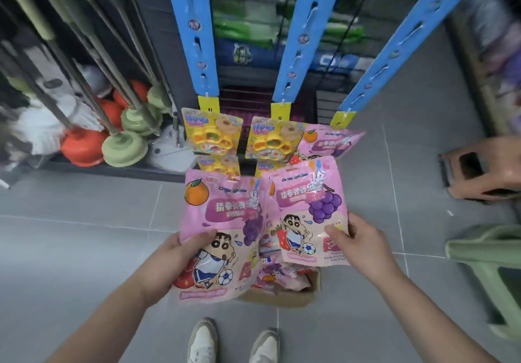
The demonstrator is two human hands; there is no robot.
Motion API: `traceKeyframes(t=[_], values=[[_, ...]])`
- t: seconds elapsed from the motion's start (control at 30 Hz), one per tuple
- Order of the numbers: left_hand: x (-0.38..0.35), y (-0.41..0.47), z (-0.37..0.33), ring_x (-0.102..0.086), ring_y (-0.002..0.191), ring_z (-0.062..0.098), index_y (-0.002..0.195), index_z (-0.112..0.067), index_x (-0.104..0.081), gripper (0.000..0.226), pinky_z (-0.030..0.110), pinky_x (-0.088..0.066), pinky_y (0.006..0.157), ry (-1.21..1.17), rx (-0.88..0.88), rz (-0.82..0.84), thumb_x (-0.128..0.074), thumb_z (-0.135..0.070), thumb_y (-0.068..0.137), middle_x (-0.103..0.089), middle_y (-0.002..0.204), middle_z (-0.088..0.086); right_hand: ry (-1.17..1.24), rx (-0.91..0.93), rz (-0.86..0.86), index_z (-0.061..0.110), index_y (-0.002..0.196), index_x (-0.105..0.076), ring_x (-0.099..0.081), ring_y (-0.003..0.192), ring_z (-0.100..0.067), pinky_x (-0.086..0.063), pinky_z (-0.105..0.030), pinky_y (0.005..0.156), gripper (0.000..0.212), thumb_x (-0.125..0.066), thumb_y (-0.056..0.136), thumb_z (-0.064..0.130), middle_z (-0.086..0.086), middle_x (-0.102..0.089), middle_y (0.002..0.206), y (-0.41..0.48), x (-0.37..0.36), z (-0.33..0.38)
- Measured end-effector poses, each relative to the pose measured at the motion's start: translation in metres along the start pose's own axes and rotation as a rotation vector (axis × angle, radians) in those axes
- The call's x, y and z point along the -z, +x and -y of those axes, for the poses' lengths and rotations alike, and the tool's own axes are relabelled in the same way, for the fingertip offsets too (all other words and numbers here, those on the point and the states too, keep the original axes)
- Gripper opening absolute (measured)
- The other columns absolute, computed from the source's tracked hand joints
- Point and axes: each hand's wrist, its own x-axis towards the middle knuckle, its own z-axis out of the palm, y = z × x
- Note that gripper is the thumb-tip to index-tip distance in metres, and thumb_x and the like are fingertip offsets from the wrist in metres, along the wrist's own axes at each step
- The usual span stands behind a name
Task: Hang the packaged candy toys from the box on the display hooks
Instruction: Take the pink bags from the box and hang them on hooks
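My left hand (180,261) grips a pink candy pack (222,233) by its left edge. My right hand (358,238) pinches a second pink pack (307,210) at its lower right side. Both packs are held above an open cardboard box (284,296) on the floor with more pink packs inside. Three blue display strips hang ahead: left (194,32), middle (304,32), right (406,41). Yellow toy packs (214,137) hang at the foot of the left and middle strips. Another pink pack (335,142) hangs at the foot of the right strip.
Plungers and mops (124,142) stand on the shelf at the left. A pinkish plastic stool (479,168) and a green stool (485,275) stand on the grey tiled floor at the right. My white shoes (234,343) are below the box.
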Motion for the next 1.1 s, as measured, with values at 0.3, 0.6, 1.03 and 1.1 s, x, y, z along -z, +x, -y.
traceKeyframes(t=[0.3, 0.6, 1.03, 1.1], values=[[-0.058, -0.174, -0.120, -0.080, 0.076, 0.025, 0.107, -0.004, -0.071, 0.076, 0.023, -0.062, 0.062, 0.157, -0.244, 0.072, -0.094, -0.057, 0.058, -0.082, 0.087, 0.011, 0.329, 0.009, -0.111, 0.035, 0.100, -0.064, -0.066, 0.082, 0.011, -0.042, -0.004, 0.060, 0.015, -0.069, 0.095, 0.022, 0.023, -0.072, 0.089, -0.157, 0.174, 0.040], [-0.091, -0.223, -0.095, -0.070, 0.106, 0.048, 0.121, -0.002, -0.069, 0.095, 0.061, -0.048, 0.103, 0.032, -0.384, 0.117, -0.097, -0.056, 0.049, -0.074, 0.116, 0.027, 0.553, -0.035, -0.175, 0.027, 0.103, -0.069, -0.075, 0.088, -0.006, -0.058, -0.033, 0.084, 0.018, -0.067, 0.095, 0.011, 0.012, -0.079, 0.094, -0.218, 0.196, 0.008], [-0.082, -0.210, -0.130, -0.072, 0.108, 0.048, 0.127, 0.001, -0.064, 0.101, 0.063, -0.049, 0.104, 0.060, -0.459, 0.206, -0.096, -0.059, 0.052, -0.073, 0.119, 0.028, 0.499, -0.014, -0.174, 0.024, 0.102, -0.071, -0.076, 0.085, -0.011, -0.061, -0.043, 0.083, 0.009, -0.064, 0.098, 0.020, 0.011, -0.079, 0.091, -0.170, 0.199, 0.047], [-0.078, -0.200, -0.136, -0.073, 0.107, 0.046, 0.130, -0.001, -0.062, 0.093, 0.062, -0.051, 0.103, 0.047, -0.464, 0.198, -0.092, -0.057, 0.062, -0.074, 0.118, 0.026, 0.481, -0.024, -0.172, 0.024, 0.102, -0.071, -0.075, 0.082, -0.008, -0.061, -0.036, 0.078, 0.010, -0.062, 0.100, 0.019, 0.012, -0.079, 0.089, -0.158, 0.196, 0.057]])
